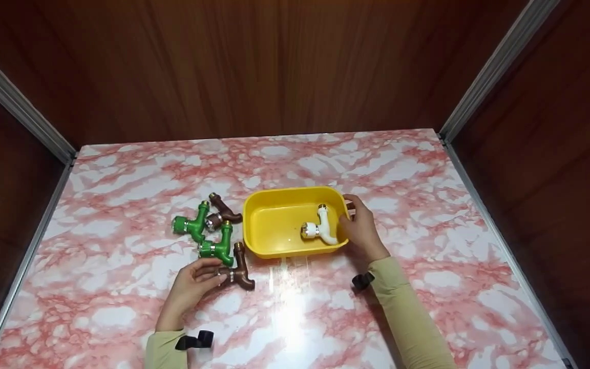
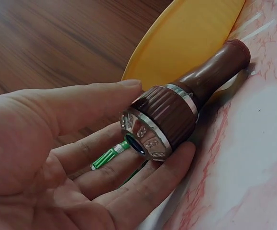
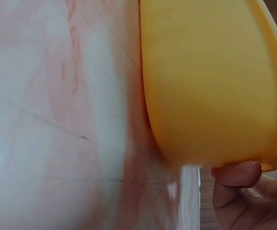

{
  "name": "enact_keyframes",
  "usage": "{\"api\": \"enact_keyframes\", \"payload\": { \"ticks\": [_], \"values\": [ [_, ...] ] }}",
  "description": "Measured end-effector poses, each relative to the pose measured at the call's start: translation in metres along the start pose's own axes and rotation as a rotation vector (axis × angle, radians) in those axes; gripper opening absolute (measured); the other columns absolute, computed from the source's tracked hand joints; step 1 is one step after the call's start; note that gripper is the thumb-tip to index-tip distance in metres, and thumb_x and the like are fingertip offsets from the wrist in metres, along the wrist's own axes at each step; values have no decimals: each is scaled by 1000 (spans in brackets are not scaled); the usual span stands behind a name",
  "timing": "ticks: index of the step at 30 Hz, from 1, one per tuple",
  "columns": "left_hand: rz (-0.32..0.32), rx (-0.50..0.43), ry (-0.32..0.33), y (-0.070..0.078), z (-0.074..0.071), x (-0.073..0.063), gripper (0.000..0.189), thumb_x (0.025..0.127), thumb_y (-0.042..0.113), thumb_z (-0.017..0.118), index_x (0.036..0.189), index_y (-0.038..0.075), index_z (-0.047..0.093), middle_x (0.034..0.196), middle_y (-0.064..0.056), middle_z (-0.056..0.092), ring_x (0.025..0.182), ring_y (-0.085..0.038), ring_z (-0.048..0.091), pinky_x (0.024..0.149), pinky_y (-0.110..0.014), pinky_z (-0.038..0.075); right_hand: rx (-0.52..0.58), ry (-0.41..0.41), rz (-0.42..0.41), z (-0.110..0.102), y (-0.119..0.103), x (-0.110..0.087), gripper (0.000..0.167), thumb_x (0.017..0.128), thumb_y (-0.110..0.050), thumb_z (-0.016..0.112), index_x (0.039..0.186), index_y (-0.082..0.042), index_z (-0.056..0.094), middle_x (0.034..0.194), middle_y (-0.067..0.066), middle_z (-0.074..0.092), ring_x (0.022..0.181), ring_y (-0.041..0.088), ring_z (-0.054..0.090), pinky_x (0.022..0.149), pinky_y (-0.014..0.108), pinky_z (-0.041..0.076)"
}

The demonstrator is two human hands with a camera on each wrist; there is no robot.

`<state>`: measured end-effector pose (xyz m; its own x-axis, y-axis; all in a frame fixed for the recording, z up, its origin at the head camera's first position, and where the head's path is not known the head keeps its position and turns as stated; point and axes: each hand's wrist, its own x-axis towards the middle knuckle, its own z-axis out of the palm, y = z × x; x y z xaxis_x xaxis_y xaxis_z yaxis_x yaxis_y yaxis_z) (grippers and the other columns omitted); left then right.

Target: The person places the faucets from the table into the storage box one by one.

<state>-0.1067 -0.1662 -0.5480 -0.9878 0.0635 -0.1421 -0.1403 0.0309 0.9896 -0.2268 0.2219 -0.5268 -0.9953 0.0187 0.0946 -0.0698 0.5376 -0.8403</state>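
Observation:
My left hand (image 1: 192,284) has its thumb and fingers around the ribbed knob of a brown tap (image 1: 244,274), which lies at the near left of a yellow plastic tub (image 1: 269,252). Close up in the left wrist view, the brown tap (image 2: 169,112) shows its silver-faced knob between thumb and fingertips. My right hand (image 1: 362,230) grips the tub's right end, thumb at the rim and fingers along the outer wall. Inside the tub, toward that end, lies a white tap (image 1: 324,228). In the right wrist view, bent fingers (image 3: 236,175) touch the tub wall (image 3: 210,86).
Left of the tub lie two green taps (image 1: 195,225) and another brown tap (image 1: 226,209), close together. The table (image 1: 377,164) has a red-and-white marbled top. Dark wood panels (image 1: 254,66) with metal edge strips stand behind it and on both sides.

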Motion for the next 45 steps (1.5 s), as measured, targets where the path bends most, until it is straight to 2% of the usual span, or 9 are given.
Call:
{"api": "enact_keyframes", "payload": {
  "ticks": [11,26,36,45],
  "values": [
    [-48,-17,48,0,3,0,40,80,-7,72,117,-11,58,110,-21,62,103,-31,60,78,-24,55,-15,1,-9,1,0,1,43,89,4,57,130,-5,50,106,20,58,74,28,55,66,36,49],
    [-77,4,61,1,2,-2,41,80,-3,75,117,-10,60,109,-20,63,93,-22,64,76,-25,55,-3,1,0,2,-1,1,44,88,5,56,131,-5,50,106,20,58,75,28,55,67,35,49],
    [-134,-2,95,2,4,-3,39,78,0,77,114,-8,62,102,-16,65,88,-18,65,75,-23,55,-23,0,18,2,0,0,45,88,2,57,131,-7,50,107,18,58,76,27,55,68,34,49],
    [-152,-18,120,2,6,-3,37,78,-1,76,111,-10,63,99,-16,66,88,-19,63,74,-24,56,-17,24,-9,3,1,1,45,85,6,58,129,-4,51,107,21,59,80,29,57,70,37,51]
  ]
}}
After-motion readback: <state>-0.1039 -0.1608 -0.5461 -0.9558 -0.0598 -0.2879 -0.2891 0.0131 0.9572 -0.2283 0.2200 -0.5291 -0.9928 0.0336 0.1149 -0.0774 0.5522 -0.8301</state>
